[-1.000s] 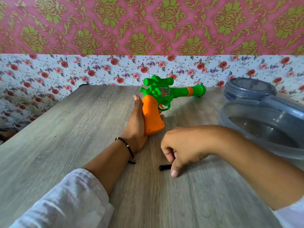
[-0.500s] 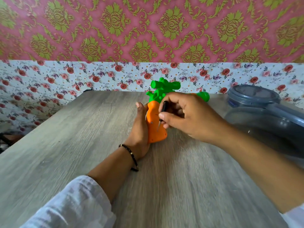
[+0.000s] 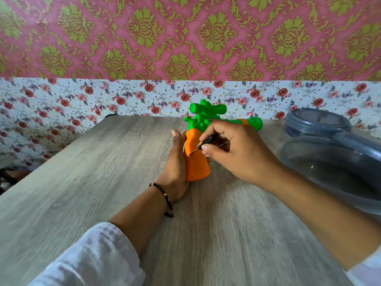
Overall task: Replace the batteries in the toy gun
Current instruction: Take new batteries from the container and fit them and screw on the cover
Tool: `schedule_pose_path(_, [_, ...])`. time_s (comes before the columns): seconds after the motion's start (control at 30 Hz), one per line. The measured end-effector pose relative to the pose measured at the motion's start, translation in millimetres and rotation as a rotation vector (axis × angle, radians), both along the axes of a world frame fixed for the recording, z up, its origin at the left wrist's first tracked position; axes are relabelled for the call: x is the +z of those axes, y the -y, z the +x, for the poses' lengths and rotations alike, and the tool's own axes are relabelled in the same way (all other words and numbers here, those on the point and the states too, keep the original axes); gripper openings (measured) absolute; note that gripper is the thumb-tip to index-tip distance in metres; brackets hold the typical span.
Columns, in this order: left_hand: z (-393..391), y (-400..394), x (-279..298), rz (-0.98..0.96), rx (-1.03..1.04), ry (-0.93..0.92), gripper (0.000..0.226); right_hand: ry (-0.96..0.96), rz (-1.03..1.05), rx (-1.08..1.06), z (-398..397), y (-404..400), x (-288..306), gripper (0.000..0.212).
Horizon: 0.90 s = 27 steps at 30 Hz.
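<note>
— Why is the toy gun (image 3: 203, 141) lying on its side like that?

— So the flat face of the orange grip (image 3: 195, 162) turns up toward her. I'd guess the battery door is there, and its screw. The gun sits on the wooden table (image 3: 103, 182), green barrel pointing off to the right, toward the grey plastic tub (image 3: 338, 168) and its lid (image 3: 317, 122).

— And the left hand (image 3: 175, 168)?

— It's wrapped along the back of the grip, thumb up, fingers under it, bracing it so it won't skid when she presses.

— The right hand (image 3: 233, 153)?

— Pinching a small black screwdriver (image 3: 203, 144) between thumb and fingertips, tip slanted down onto the orange face. Whether it's seated in a screw head, I can't tell from here.

— Wasn't she reaching for something a moment ago?

— Yes. A second back the right hand was down on the table closing on that screwdriver, well short of the gun. Half a second ago it was already over the grip, and now the tip meets the plastic. The left hand hasn't budged.
</note>
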<state>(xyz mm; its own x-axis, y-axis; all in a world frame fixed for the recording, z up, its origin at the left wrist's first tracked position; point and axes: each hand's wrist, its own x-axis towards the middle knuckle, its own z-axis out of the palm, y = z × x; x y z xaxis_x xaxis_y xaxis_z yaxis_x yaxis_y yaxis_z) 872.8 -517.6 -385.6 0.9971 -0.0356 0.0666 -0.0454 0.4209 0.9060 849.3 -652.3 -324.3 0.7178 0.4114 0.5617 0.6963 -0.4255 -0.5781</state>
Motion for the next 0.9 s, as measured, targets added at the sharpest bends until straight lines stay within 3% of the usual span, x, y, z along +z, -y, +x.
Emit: schedule_pose_path(0.9, [-2.3, 0.2, 0.3, 0.021, -0.035, -0.008, 0.059, 0.105, -0.121, -0.005, -2.9, 1.2, 3.2, 0.006])
